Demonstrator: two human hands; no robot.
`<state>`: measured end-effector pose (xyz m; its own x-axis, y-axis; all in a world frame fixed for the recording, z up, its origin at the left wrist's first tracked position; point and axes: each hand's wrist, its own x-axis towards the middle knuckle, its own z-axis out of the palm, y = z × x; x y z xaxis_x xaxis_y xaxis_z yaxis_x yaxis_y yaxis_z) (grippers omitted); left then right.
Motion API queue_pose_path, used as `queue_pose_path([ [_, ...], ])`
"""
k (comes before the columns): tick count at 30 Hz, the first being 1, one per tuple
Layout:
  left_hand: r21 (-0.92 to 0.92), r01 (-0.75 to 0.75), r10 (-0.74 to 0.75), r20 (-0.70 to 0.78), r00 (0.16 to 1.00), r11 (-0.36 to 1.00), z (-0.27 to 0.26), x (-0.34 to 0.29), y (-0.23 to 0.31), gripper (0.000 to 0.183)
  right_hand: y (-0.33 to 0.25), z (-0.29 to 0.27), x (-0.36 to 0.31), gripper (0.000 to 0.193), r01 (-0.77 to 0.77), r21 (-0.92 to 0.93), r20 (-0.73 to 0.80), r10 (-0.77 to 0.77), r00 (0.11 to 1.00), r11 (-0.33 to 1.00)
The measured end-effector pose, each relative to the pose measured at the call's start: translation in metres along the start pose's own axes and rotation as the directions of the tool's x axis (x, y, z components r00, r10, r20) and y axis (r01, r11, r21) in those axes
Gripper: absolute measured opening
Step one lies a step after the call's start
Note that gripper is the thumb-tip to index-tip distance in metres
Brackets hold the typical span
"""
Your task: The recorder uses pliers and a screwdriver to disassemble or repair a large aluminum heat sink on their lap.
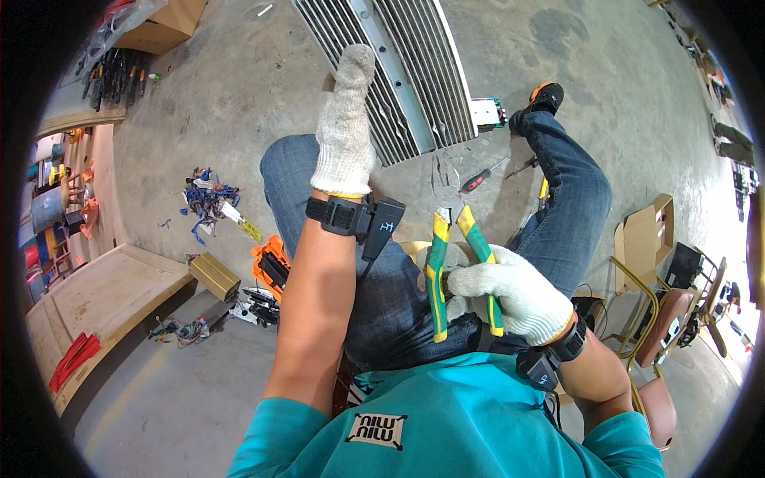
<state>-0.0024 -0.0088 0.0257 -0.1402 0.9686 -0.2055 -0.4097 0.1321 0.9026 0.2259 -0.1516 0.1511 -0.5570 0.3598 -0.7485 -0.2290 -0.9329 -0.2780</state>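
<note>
A long slatted metal panel rises from the floor ahead of me, several of its thin slats bent near the lower end. My left hand, in a white knit glove, grips its left edge, thumb side along the face; the other fingers are mostly hidden. Closed around pliers with green and yellow handles is my right hand, also gloved. The handles are spread, and the jaws stand apart at the panel's lower end. Whether they touch a slat, I cannot tell.
A red and black screwdriver lies by the panel, with a circuit board beyond. To the left are tangled blue wires, a gold metal box and a low wooden bench. An open cardboard box and chairs stand right.
</note>
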Motion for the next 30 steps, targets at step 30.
queue_pose_path([
  [30, -0.076, 0.015, -0.012, 0.043, 0.999, 0.997, 0.006, -0.005, 0.007, 0.080, -0.001, 0.010, 0.009, 0.046, 0.058, -0.050, -0.054, -0.060, 0.997, 0.997],
])
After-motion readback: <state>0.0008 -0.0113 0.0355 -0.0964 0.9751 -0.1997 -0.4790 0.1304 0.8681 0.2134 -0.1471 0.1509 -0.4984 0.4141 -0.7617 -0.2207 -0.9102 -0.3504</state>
